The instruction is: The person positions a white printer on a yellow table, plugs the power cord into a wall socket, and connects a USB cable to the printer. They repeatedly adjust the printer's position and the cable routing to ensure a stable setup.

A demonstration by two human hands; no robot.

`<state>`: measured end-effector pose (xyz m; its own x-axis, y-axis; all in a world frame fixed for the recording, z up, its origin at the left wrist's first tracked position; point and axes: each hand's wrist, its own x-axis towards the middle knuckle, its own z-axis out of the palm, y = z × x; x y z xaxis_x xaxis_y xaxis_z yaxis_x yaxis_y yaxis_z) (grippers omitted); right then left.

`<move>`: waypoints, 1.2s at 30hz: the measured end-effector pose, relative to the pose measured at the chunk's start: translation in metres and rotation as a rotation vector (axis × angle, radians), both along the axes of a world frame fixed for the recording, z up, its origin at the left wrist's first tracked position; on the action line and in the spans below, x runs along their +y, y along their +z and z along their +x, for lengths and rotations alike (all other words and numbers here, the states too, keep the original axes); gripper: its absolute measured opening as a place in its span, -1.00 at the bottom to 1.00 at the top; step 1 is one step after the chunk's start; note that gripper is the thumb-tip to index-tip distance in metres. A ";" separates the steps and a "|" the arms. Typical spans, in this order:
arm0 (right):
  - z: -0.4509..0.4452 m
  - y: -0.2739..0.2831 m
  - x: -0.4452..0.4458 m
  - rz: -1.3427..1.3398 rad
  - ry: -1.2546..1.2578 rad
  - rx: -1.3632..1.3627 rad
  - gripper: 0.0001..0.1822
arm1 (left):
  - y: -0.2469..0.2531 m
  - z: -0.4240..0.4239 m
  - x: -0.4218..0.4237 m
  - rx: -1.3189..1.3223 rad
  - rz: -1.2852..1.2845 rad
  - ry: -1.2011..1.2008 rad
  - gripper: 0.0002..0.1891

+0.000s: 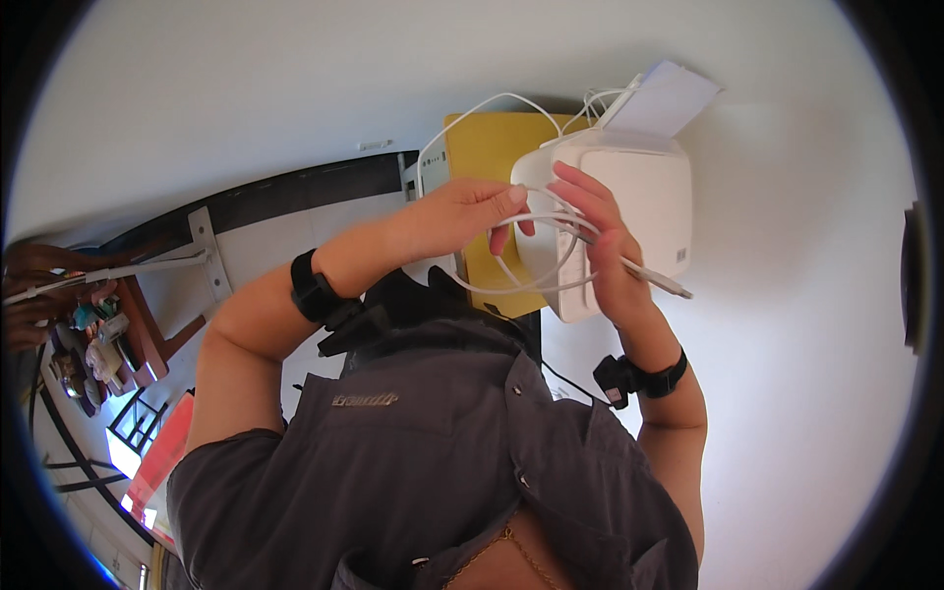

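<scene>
Pinched in my left hand is a white cable, bent into loose loops. My right hand also holds the loops, its upper fingers spread and a strand running across the palm. A plug-like cable end sticks out past the right hand, pointing away to the right. Behind both hands stands a white printer, partly hidden by my right hand. A sheet of paper stands in its rear feed.
The printer rests by a yellow surface. More white cord arcs behind it along the wall. At left are a metal bracket and a wooden shelf with several small items. A dark cable hangs beside my body.
</scene>
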<state>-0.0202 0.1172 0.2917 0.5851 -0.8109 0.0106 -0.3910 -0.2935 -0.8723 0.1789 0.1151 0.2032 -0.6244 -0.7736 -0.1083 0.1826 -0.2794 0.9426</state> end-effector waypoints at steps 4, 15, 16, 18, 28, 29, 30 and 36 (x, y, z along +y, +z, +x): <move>-0.027 0.024 0.002 0.027 -0.181 -0.114 -0.20 | 0.001 -0.004 0.001 0.041 0.067 -0.064 -0.53; -0.062 0.029 0.008 0.475 -0.446 -0.515 -0.17 | 0.031 -0.059 -0.019 0.190 -0.079 -0.002 -0.76; -0.054 0.024 0.012 0.525 -0.499 -0.508 -0.26 | 0.036 -0.062 -0.022 0.168 -0.084 -0.014 -0.77; -0.058 0.017 0.011 0.581 -0.509 -0.464 -0.41 | 0.035 -0.073 -0.028 0.150 -0.077 -0.018 -0.75; -0.164 -0.017 -0.009 0.800 -0.915 -0.634 -0.47 | 0.036 -0.116 -0.155 -0.475 -0.858 0.476 -0.64; -0.176 -0.031 -0.007 0.837 -0.956 -0.636 -0.47 | 0.040 -0.127 -0.163 -0.534 -0.980 0.501 -0.64; -0.179 -0.036 0.001 0.856 -0.937 -0.643 -0.48 | 0.048 -0.131 -0.168 -0.584 -1.098 0.519 -0.63; -0.180 -0.060 0.001 0.953 -1.007 -0.608 -0.50 | 0.064 -0.167 -0.215 -0.996 -1.166 0.439 -0.60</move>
